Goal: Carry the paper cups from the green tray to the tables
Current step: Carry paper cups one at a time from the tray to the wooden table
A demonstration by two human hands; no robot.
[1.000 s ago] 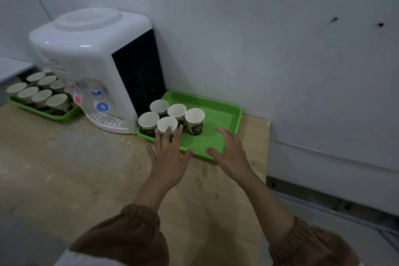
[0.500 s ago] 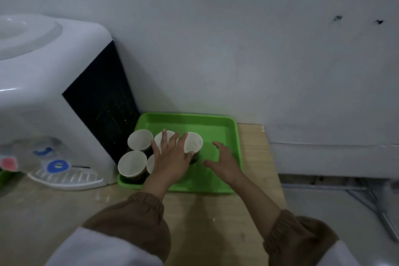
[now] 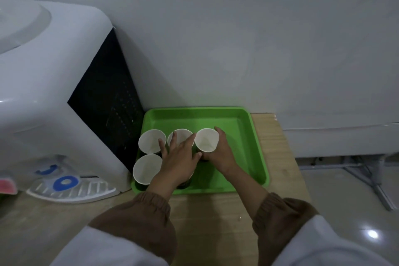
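Observation:
A green tray (image 3: pixel 244 134) sits on the wooden table against the wall. Several white paper cups stand upright in its left half: one at the back left (image 3: pixel 151 141), one at the front left (image 3: pixel 146 169) and one at the back middle (image 3: pixel 182 134). My left hand (image 3: pixel 180 158) lies spread over the middle cups with its fingers straight, and it hides a cup beneath the palm. My right hand (image 3: pixel 221 154) curls round the rightmost cup (image 3: pixel 206 140), with a finger behind it and the thumb in front. The tray's right half is bare.
A white water dispenser (image 3: pixel 54 93) with a black side panel stands right beside the tray's left edge. The wooden table (image 3: pixel 216 211) ends just right of the tray, and grey floor with a metal frame (image 3: pixel 367 179) lies beyond. A white wall rises behind.
The view has come closer and looks further down. My right hand moved left from the bare tray floor and closed round the rightmost cup. My left hand stayed over the middle cups.

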